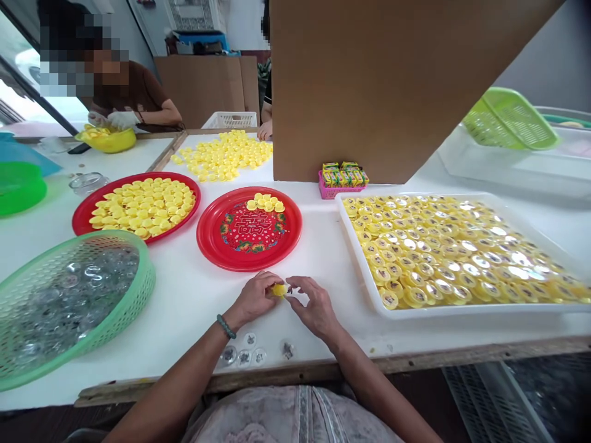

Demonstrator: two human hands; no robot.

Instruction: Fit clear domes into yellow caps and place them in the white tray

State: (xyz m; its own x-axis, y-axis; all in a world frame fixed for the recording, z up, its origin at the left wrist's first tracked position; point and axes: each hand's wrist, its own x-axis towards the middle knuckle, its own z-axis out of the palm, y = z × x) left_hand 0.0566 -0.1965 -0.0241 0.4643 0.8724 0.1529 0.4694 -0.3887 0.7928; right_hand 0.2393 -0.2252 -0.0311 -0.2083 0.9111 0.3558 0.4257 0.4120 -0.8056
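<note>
Between thumb and fingers, my left hand (257, 298) grips a small yellow plastic cap (279, 290) above the white table. My right hand (314, 304) pinches a small transparent disc (289, 290) with a dark print against the cap's right side; its exact seating cannot be made out. Several transparent printed discs (244, 357) lie near the table edge below my hands, one (287, 350) apart on the right. Just beyond my hands is a red tray (210, 246) with a few yellow caps (265, 202) at its far rim.
A green basket (146, 286) of transparent pieces stands left, before a red plate (79, 216) of yellow caps. Right is a white tray (355, 261) of capped discs. A pink basket (329, 193) with small boxes sits by a cardboard panel (351, 92). A gloved person (154, 98) works far left.
</note>
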